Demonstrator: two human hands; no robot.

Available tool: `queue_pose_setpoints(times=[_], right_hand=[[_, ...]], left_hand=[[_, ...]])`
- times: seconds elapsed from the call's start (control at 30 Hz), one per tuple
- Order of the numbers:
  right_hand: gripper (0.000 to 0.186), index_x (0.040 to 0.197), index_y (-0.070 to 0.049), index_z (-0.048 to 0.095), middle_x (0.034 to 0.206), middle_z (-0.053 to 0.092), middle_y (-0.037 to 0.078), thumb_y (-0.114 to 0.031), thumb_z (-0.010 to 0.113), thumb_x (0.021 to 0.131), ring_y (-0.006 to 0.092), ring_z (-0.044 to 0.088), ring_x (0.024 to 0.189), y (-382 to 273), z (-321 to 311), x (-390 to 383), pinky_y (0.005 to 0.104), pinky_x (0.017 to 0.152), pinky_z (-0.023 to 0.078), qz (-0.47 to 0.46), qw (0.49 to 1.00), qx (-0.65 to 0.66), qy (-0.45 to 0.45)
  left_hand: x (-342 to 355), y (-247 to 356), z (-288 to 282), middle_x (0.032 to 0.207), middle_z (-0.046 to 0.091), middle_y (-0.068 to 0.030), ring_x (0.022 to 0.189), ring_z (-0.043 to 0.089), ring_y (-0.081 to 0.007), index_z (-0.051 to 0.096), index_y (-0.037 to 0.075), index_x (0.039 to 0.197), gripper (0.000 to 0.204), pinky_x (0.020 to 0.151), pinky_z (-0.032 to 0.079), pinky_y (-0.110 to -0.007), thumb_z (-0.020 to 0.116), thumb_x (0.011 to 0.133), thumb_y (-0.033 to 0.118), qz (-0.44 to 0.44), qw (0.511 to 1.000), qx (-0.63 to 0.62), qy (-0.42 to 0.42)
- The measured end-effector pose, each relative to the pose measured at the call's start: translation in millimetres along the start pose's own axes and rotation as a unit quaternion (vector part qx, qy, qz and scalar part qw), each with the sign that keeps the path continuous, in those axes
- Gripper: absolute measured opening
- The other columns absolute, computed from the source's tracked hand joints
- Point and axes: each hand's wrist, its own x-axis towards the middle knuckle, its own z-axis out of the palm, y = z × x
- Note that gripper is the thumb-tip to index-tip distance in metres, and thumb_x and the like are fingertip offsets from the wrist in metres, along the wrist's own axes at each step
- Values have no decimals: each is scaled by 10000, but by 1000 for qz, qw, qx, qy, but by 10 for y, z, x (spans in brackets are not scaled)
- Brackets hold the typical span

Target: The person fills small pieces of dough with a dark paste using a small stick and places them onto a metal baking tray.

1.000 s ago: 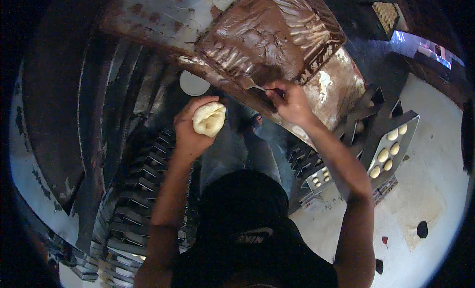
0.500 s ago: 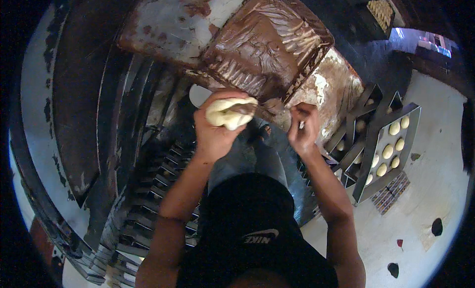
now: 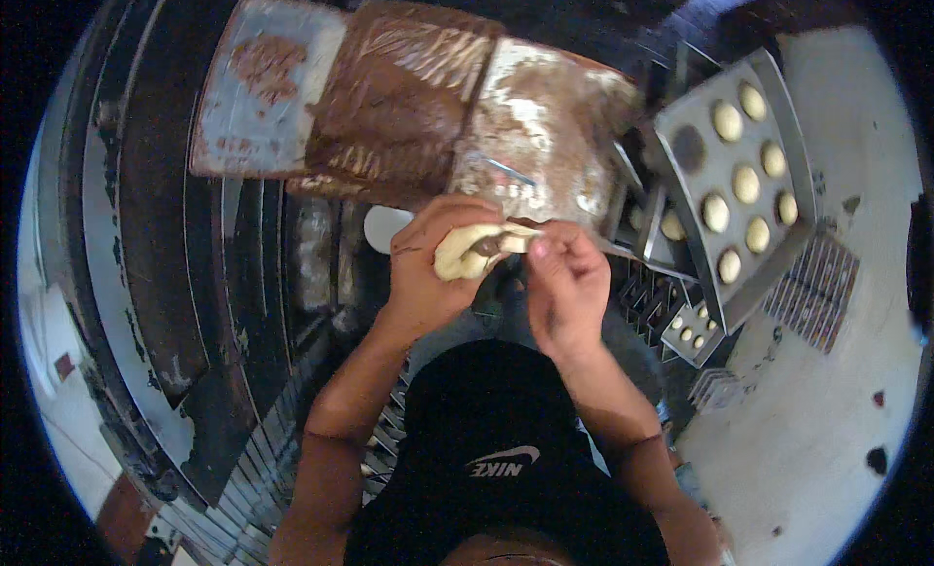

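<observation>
the pale, soft-looking round of raw dough [image 3: 453, 260], opened around brown paste [image 3: 487, 246], lies in the left hand [image 3: 420, 279], fingers curled about it; the right hand [image 3: 569, 284] pinches its rim. it seems light, stretchy, easily torn: best cradled underneath, gripped by paste-free edges.

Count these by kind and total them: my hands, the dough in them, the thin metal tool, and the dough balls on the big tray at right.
Left hand and right hand: 2
Held dough: 1
Metal tool: 1
Dough balls on the big tray: 8
Total: 12
</observation>
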Motion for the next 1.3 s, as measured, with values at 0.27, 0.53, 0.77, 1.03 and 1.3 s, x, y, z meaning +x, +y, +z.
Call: queue_pose_setpoints(times=[0.27, 0.53, 0.77, 1.03, 1.3], right_hand=[[288, 912, -86, 764, 985, 595, 91, 9, 866, 660, 276, 619, 895, -980, -1165, -872, 380, 796, 527, -396, 799, -453, 13], [191, 858, -54, 737, 963, 594, 85, 5, 846, 713, 249, 620, 924, -1397, -1486, -1852, 360, 780, 536, -388, 829, -384, 121], [173, 890, -24, 750, 1025, 618, 90, -13, 872, 767, 137, 617, 988, -1350, -902, -2494, 269, 711, 543, -391, 898, -116, 166], [246, 946, -72, 761, 1023, 588, 100, -87, 891, 738, 220, 584, 959, -954, -268, -2899, 369, 818, 504, -475, 736, -462, 135], [699, 1454, -1, 372, 1446, 478, 151, -405, 693, 983, 231, 520, 1296, 133, 31, -2731, 393, 1112, 414, -351, 930, 2, 104]], left_hand=[[-132, 1016, 1406, 1608, 450, -171, 1328, 609, -330, 715, 98, 1277, 595, 1034, 515, -436, 854, 709, 208, 216, 934, 219, -183], [-501, 1739, 2005, 1533, 560, -156, 1196, 680, -254, 721, 84, 1285, 580, 980, 489, -423, 775, 723, 218, 344, 889, 189, -238], [-858, 2003, 1760, 1482, 596, -190, 1162, 702, -319, 706, 36, 1289, 582, 945, 545, -398, 808, 737, 189, 359, 900, -42, -242], [-1191, 2203, 770, 1286, 694, -154, 1098, 684, -336, 737, 23, 1148, 399, 923, 541, -429, 760, 771, 153, 412, 882, 41, -226], [-1369, 2018, 394, 1021, 758, -90, 1259, 643, -312, 711, 62, 835, 374, 1143, 342, -524, 518, 1039, 309, 302, 892, -85, -324]])
